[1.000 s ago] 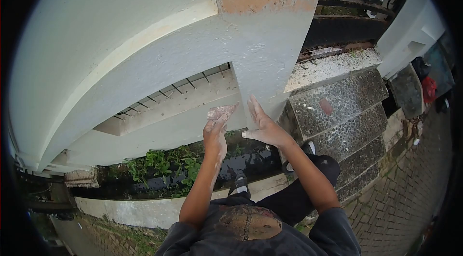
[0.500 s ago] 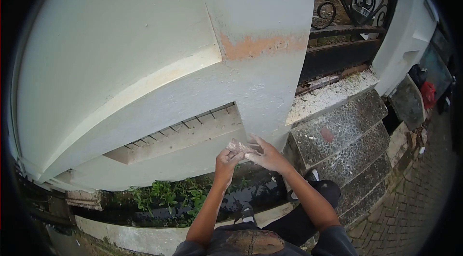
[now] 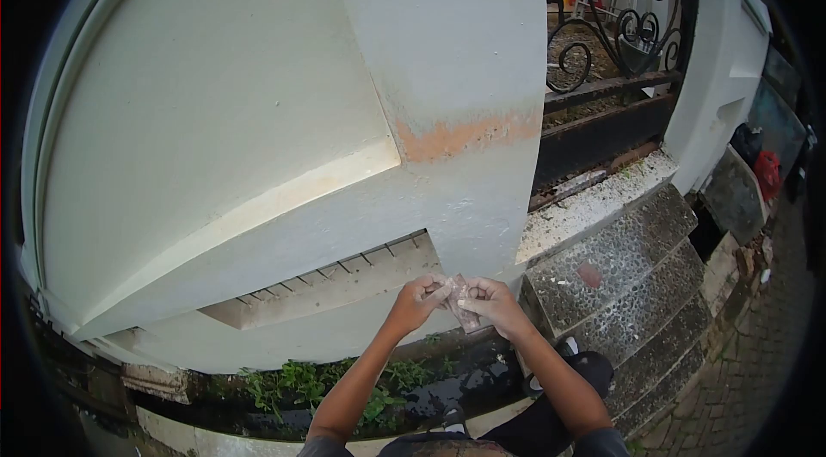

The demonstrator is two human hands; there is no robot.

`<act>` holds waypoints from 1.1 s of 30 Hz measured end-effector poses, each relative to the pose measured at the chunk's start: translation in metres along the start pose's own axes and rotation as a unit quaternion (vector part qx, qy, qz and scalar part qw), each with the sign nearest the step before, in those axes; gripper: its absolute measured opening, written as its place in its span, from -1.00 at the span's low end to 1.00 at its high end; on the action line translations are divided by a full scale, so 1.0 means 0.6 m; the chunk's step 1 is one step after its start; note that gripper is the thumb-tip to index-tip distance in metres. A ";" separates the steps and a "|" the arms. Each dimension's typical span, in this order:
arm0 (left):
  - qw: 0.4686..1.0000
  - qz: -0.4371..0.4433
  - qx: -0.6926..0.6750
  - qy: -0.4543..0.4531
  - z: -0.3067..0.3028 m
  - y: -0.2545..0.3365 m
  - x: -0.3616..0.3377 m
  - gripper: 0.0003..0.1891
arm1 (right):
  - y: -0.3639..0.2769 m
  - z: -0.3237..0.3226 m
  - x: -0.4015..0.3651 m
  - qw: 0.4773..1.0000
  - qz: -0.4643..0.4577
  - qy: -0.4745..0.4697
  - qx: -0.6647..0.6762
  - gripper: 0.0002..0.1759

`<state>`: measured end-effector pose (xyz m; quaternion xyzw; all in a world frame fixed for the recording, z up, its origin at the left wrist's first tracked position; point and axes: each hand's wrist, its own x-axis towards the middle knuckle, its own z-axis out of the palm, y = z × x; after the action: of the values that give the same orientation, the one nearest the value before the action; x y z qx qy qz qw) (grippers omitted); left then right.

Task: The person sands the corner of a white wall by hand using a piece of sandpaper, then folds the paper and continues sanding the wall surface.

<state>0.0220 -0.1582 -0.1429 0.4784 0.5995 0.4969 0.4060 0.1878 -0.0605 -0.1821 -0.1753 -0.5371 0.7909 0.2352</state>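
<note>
A small reddish-brown piece with whitish dust (image 3: 466, 319), perhaps sandpaper, hangs between my two hands. My left hand (image 3: 419, 302) pinches its left side with the fingertips. At its right edge my right hand (image 3: 492, 303) grips it between thumb and fingers. Both hands are in front of the white wall (image 3: 482, 199), whose pillar has a worn orange-brown patch (image 3: 465, 137). Left of the hands is a recessed slot (image 3: 335, 283) with short metal bars.
Green plants (image 3: 297, 384) grow in a wet ditch (image 3: 456, 375) below the wall. Pebbled steps (image 3: 624, 285) rise at right to a black scrollwork gate (image 3: 602, 126). Farther right lie a red bag (image 3: 767, 171) and a stone slab (image 3: 734, 190).
The view has tilted up, so the wall sits lower in it. The brown piece has turned from lying flat to hanging down, and both hands have shifted their grip on it.
</note>
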 end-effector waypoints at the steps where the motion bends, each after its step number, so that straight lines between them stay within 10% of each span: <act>1: 1.000 -0.012 -0.011 0.001 -0.002 0.000 0.004 -0.77 | -0.011 0.008 -0.005 1.000 0.006 0.009 0.023 -0.67; 7: 0.980 -0.049 -0.178 0.074 0.013 -0.007 0.017 -0.77 | 0.006 0.005 0.002 0.996 0.000 0.048 0.069 -0.68; 10: 0.976 0.104 0.055 0.181 0.001 0.029 0.022 -0.74 | 0.000 0.005 0.000 0.987 -0.016 0.109 0.121 -0.69; 16: 0.684 0.483 0.476 0.269 -0.119 0.246 0.086 -0.63 | -0.010 -0.014 -0.006 0.965 -0.014 0.194 0.179 -0.69; 27: 0.388 0.570 0.668 0.279 -0.211 0.404 0.238 -0.59 | -0.018 -0.009 -0.009 0.970 0.030 0.184 0.155 -0.62; 33: 0.447 0.615 0.606 0.234 -0.219 0.404 0.255 -0.63 | 0.000 -0.015 0.002 0.984 0.019 0.142 0.102 -0.63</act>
<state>-0.0959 -0.0245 0.1170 0.7124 0.3702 0.2199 -0.5542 0.1919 -0.0529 -0.1856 -0.2716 -0.4115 0.8128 0.3104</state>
